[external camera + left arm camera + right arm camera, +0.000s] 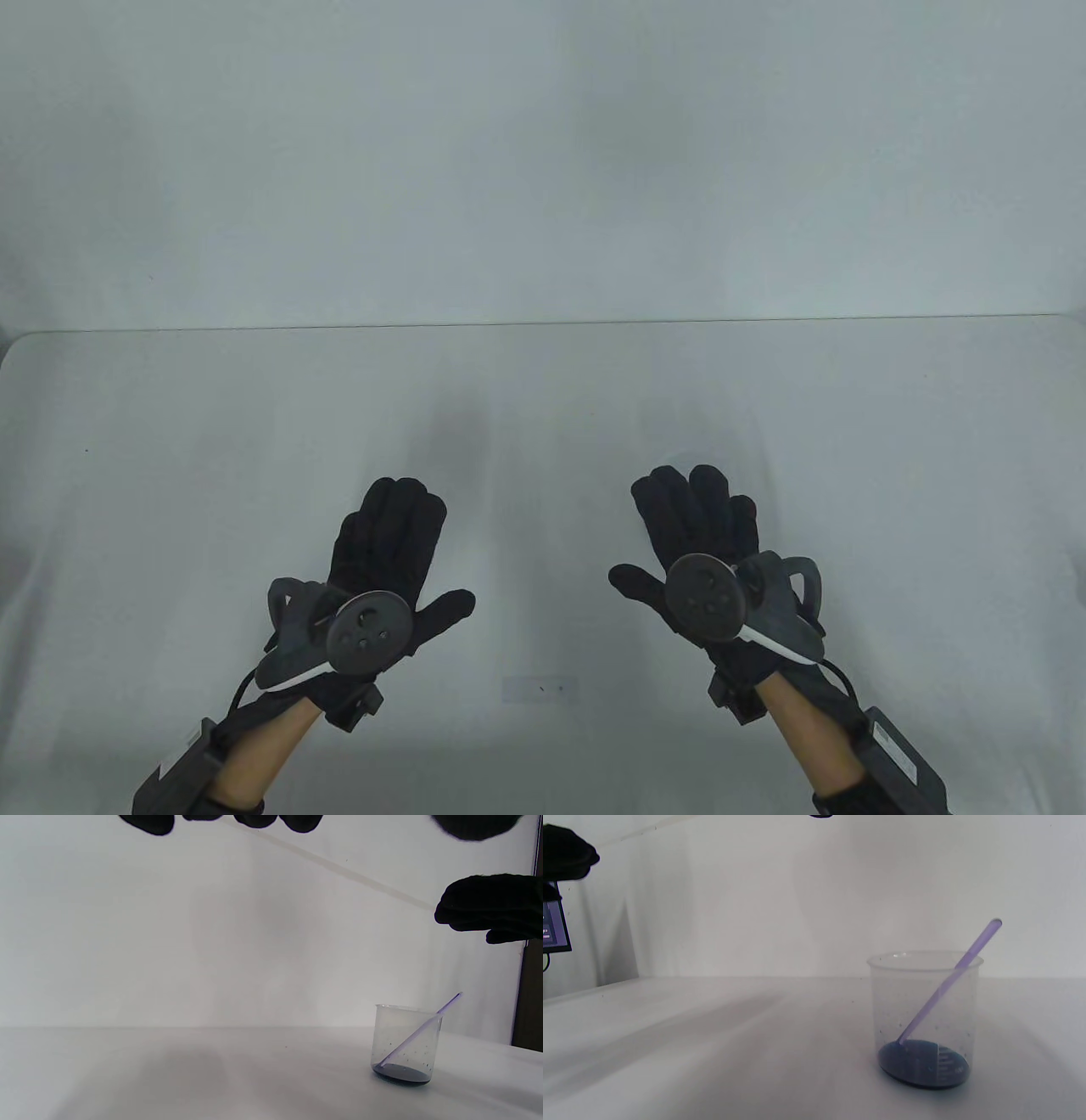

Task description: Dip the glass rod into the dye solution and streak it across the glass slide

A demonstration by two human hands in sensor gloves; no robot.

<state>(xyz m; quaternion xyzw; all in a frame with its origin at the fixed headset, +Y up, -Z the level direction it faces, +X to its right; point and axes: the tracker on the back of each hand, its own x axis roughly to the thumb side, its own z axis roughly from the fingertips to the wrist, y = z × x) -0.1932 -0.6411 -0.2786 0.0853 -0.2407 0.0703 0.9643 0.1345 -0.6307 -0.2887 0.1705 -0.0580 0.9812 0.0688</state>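
Both gloved, spread flat above the white table (pixel 543 407), nothing in either grip: left hand (pixel 386 560) and right hand (pixel 691 539) apart, fingers extended, palms down. Standing on the table in both wrist views, a clear beaker (pixel 925 1018) holding dark blue dye solution (pixel 922 1065), with the purple-tinted glass rod (pixel 950 982) leaning inside, tip in the dye, upper end past the rim. Faintly visible between the wrists in the table view, a glass slide (pixel 539 688) lying flat.

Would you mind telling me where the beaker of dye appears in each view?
Table view: not visible.
Left wrist view: beaker, lower right, standing on the table.
Right wrist view: beaker, lower right, larger.
Shared landmark: the purple rod leaning inside, top end toward upper right.
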